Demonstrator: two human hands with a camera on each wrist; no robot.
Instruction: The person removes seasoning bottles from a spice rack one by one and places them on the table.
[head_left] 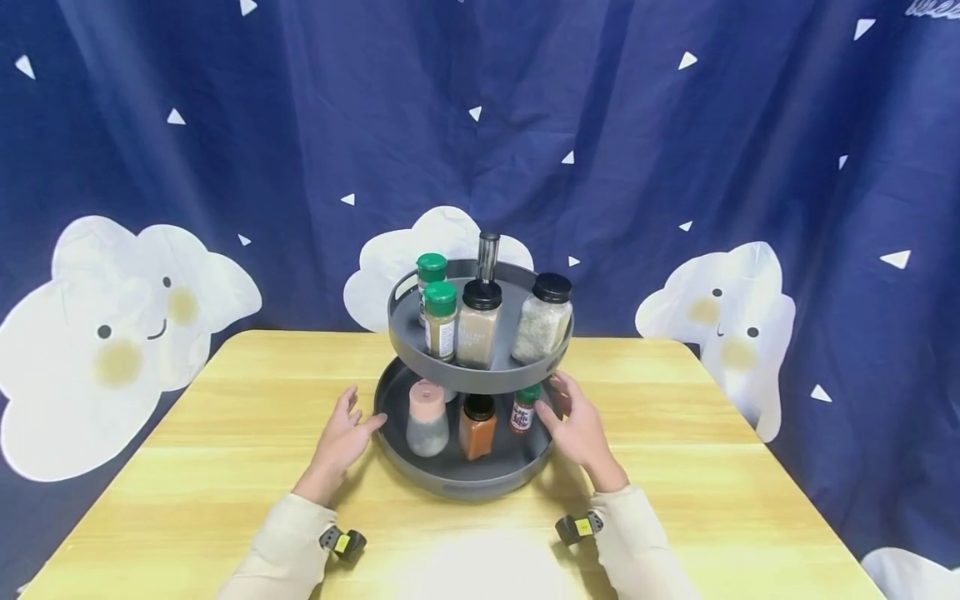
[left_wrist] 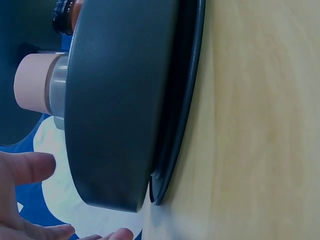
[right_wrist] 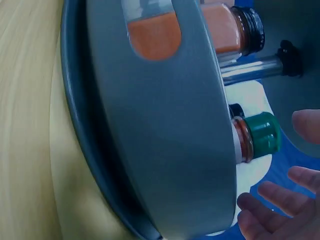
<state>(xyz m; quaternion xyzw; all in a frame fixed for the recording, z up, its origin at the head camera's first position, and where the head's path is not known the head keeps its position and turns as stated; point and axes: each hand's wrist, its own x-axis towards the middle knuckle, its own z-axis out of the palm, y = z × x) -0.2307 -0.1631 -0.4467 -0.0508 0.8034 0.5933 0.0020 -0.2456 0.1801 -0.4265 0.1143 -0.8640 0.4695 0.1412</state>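
A dark grey two-tier turntable rack (head_left: 465, 487) stands on the wooden table, loaded with spice jars. My left hand (head_left: 343, 437) is beside the lower tier's left rim, fingers spread and holding nothing; the left wrist view shows its thumb (left_wrist: 35, 167) apart from the tray wall. At the right rim, my right hand (head_left: 577, 425) has its fingers loosely extended near a small green-capped jar (head_left: 522, 410). In the right wrist view those fingers (right_wrist: 282, 197) stay off the green cap (right_wrist: 265, 135). On the lower tier also stand a pink-capped shaker (head_left: 427, 421) and a black-capped jar of orange powder (head_left: 477, 429).
The upper tier holds two green-capped bottles, the nearer one (head_left: 440, 321) in front, a black-capped jar of tan powder (head_left: 478, 325) and a black-capped jar of pale contents (head_left: 542, 321). A metal post (head_left: 487, 257) rises there. Behind the table (head_left: 225, 467) hangs a blue curtain (head_left: 420, 125).
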